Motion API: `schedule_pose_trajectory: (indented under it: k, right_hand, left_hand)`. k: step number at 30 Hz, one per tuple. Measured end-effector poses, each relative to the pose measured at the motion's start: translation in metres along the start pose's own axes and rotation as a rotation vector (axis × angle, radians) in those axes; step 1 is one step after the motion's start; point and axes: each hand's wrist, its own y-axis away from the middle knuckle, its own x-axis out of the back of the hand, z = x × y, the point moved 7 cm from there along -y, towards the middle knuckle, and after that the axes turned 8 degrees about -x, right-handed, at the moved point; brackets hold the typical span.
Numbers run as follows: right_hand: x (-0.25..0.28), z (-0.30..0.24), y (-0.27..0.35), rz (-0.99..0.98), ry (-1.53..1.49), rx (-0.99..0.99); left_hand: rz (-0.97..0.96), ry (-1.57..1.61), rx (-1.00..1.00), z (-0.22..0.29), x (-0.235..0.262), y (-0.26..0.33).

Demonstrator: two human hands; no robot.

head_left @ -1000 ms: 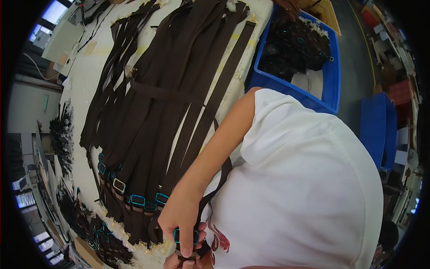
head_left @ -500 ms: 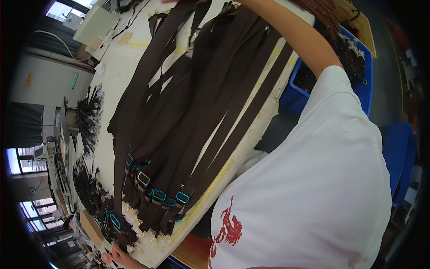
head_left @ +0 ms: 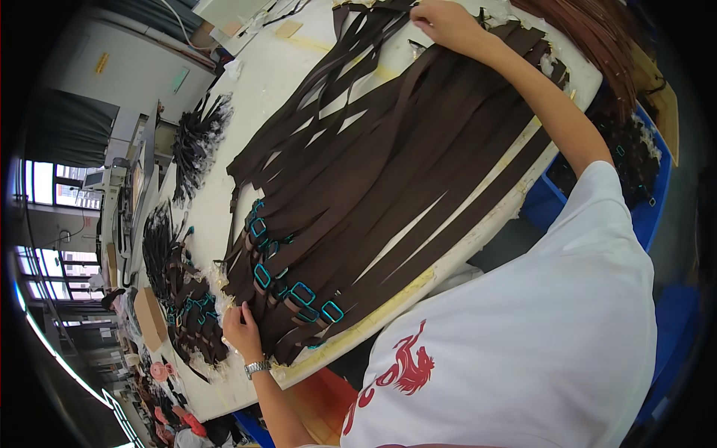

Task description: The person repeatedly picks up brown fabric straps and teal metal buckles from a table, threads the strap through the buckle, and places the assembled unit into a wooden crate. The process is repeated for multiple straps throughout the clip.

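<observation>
**Both hands now spread to opposite ends of the strap bundle**

The dark brown straps (head_left: pixel 388 187) lie fanned lengthwise across the white counter (head_left: pixel 246 112), their teal buckles (head_left: pixel 302 293) clustered at the near end. Your left hand (head_left: pixel 240 328), wristwatch (head_left: pixel 256 366) on, rests at that buckle end with fingers curled onto the strap ends; whether it pinches one you cannot tell. Your right hand (head_left: pixel 446 21) has reached to the far end and lies palm-down on the strap tips, fingers loosely bent. A second ago both hands were bunched together near your chest; half a second ago the right arm was already stretching out. Left of the bundle sit more dark strap piles (head_left: pixel 187 299). A blue bin (head_left: pixel 642 187) stands beyond the counter's right edge.
</observation>
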Motion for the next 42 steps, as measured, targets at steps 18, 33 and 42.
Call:
schedule_pose_trajectory:
  k: [18, 33, 42]
  right_hand:
    - [-0.237, -0.35, -0.024, -0.689, -0.246, 0.291]
    - [-0.208, -0.259, -0.118, -0.745, -0.505, -0.316]
    - [-0.157, -0.132, -0.241, 0.308, -0.791, -0.65]
  left_hand:
    - [0.191, 0.201, -0.002, 0.092, 0.079, 0.075]
    - [0.132, 0.546, 0.044, 0.003, 0.043, -0.058]
    - [-0.239, 0.128, -0.163, -0.081, -0.146, -0.202]
